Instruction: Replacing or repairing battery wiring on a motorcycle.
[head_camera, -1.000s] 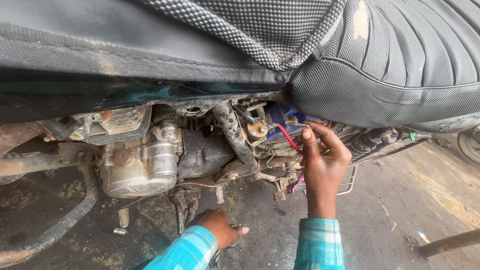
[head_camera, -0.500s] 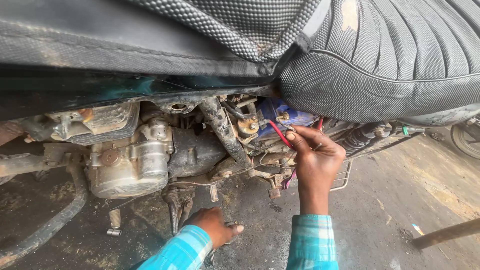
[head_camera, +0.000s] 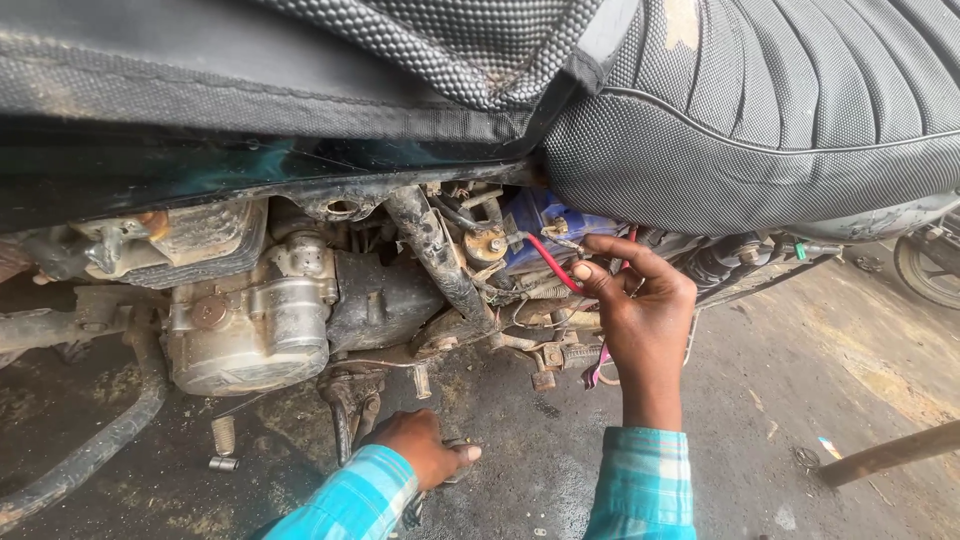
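Observation:
I look down past a black motorcycle seat (head_camera: 760, 120) at the grimy engine (head_camera: 250, 320) and frame below it. My right hand (head_camera: 635, 300) reaches up under the seat, its thumb and fingers pinched on a red wire (head_camera: 548, 262) beside a blue battery (head_camera: 545, 225). My left hand (head_camera: 425, 448) rests low on the ground beneath the engine, fingers curled over a small dark part that is mostly hidden. Both sleeves are turquoise plaid.
A diagonal frame tube (head_camera: 440, 260) runs beside the battery. A footpeg and kick lever (head_camera: 345, 405) hang under the engine. A rusty bar (head_camera: 890, 455) lies on the concrete at right. A wheel (head_camera: 930, 270) shows at the far right edge.
The view has shifted left and closer. My right hand has moved from the frame area onto the red wire by the battery. My left hand stays on the ground.

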